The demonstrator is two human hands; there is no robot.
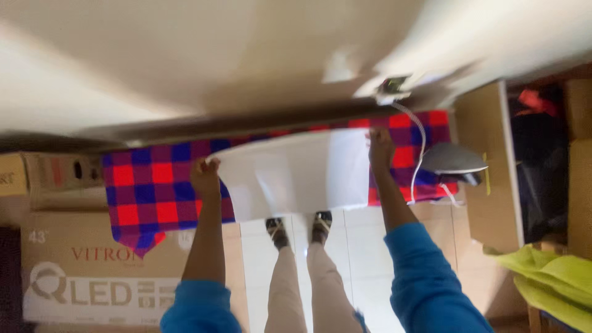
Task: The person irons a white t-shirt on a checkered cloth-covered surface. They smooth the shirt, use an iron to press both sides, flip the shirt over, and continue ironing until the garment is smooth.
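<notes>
Two hands hold up a white cloth by its top edge: the left hand is clenched on the upper left corner, and the right hand grips the upper right corner, a little higher. The cloth hangs spread between them in front of a surface covered by a red and blue checked blanket, which shows on both sides of it. The view is blurred, so whether the cloth's lower edge touches the blanket cannot be told.

Both arms wear blue sleeves pushed up to the elbows. Below the cloth, the person's legs in light trousers and two sandalled feet stand on a pale tiled floor.

Just right of the right hand, a grey iron lies on the blanket's end, its white cord looping up to a wall socket. A large cardboard box leans at the left, and a yellow-green cloth lies at the lower right, well apart from the hands.
</notes>
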